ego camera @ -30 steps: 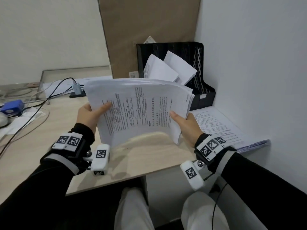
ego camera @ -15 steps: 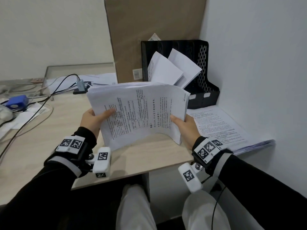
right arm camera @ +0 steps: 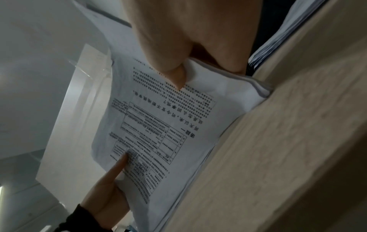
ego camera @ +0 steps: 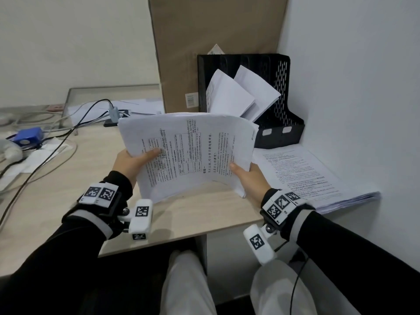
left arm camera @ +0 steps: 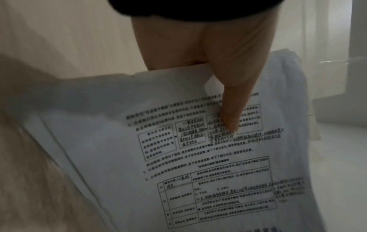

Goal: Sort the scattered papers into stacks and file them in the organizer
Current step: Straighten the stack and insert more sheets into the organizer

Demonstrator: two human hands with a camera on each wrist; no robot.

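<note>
Your left hand [ego camera: 129, 162] grips the left edge of a sheaf of printed papers [ego camera: 188, 153], thumb laid across the top sheet, and your right hand [ego camera: 248, 178] pinches the right edge, thumb on top and fingers beneath. The sheaf bows upward between them, held above the pale wood desk [ego camera: 68, 178]. Just beyond it, the black file organizer [ego camera: 281, 123] stands in the corner with two loose white sheets [ego camera: 229, 96] leaning out of its slots. To your right, another paper stack [ego camera: 304, 176] lies flat against the white wall [ego camera: 363, 87]. A tall cardboard box [ego camera: 204, 42] stands behind the organizer; cables [ego camera: 56, 142] and a blue device [ego camera: 28, 137] lie at the far left. Since a second ago, both grips are unchanged, and the sheaf sits slightly closer to the organizer's front.
</note>
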